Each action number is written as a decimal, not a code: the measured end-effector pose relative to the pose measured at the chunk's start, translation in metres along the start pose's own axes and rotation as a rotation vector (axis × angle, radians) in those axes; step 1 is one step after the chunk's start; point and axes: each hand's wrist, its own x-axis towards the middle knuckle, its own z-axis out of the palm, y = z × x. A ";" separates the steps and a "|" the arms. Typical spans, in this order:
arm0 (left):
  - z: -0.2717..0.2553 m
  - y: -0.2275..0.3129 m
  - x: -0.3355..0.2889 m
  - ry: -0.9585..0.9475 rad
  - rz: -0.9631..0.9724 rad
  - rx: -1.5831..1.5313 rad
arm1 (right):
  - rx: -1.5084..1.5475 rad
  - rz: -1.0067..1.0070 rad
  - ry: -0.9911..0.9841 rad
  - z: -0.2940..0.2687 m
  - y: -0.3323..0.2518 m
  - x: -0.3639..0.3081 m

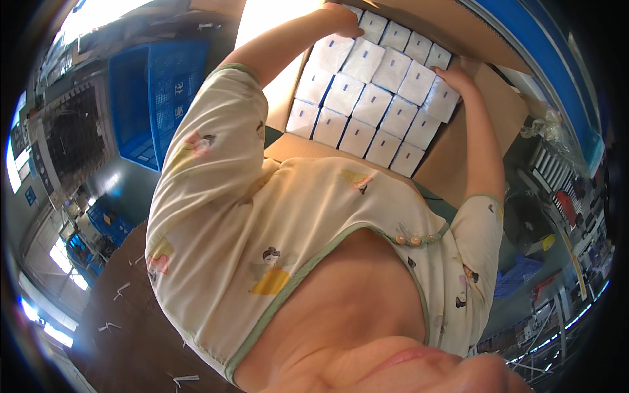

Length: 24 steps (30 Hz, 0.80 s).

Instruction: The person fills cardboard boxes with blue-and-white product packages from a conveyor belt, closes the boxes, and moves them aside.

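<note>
A large open cardboard box (478, 141) in front of me is packed with rows of white rectangular packs (371, 103), each with a small dark mark on its end. My left hand (344, 21) is at the far left of the rows. Its fingers are curled over a pack by the box wall, partly cut off by glare. At the right end of the rows, my right hand (457, 78) is closed about the edge of a pack (440, 99) in clear, shiny wrap. That pack stands out a little from its neighbours. The fingertips of the right hand are partly hidden behind it.
Blue plastic crates (171, 92) stand to the left. A brown surface (124, 314) with white tie scraps lies at lower left. Crumpled clear plastic (550, 134) and a blue rail (557, 59) are on the right. The box's raised flaps flank my arms.
</note>
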 end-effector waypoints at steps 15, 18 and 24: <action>-0.062 -0.058 -0.092 0.174 0.346 -0.795 | 0.268 -0.558 -0.147 0.047 -0.018 0.035; -0.094 -0.133 -0.135 0.543 0.412 -1.089 | 0.258 -0.512 -0.095 0.044 -0.014 0.019; -0.053 -0.366 -0.085 1.592 -0.459 -0.447 | 0.201 -0.574 0.061 0.042 -0.027 0.003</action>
